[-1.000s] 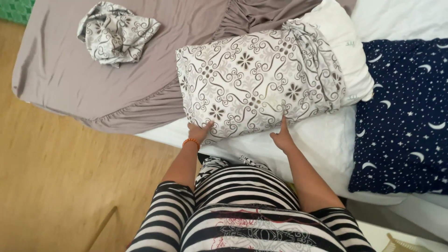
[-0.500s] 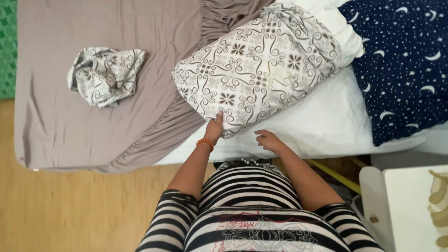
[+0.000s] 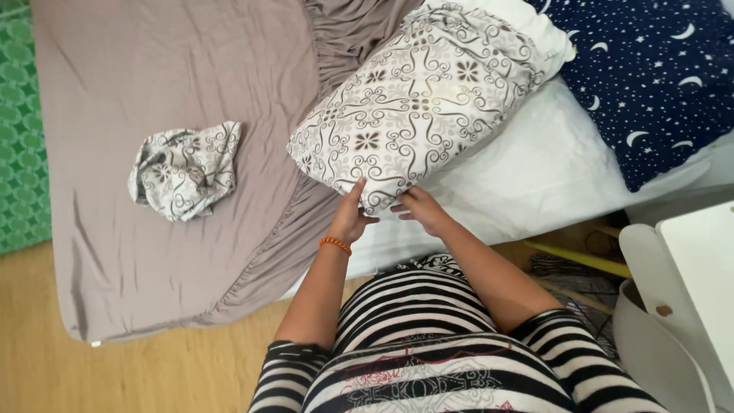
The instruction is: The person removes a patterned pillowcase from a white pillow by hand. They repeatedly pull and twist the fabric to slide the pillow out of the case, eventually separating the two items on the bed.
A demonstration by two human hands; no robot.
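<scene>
Left of the pillow (image 3: 417,103), a crumpled patterned pillowcase (image 3: 186,170) lay well apart on the grey sheet (image 3: 153,76). The pillow itself rested on the bed, across the sheet's gathered edge and the white mattress (image 3: 535,168), just beside the star-printed blanket (image 3: 650,69) to its right. Your left hand (image 3: 350,218) pinched the pillow's near corner, fingers closed on the fabric; your right hand (image 3: 419,210) touched that edge, fingers curled, grip unclear. It looked soft, light and floppy, so you were best holding it by the cover's corners.
</scene>
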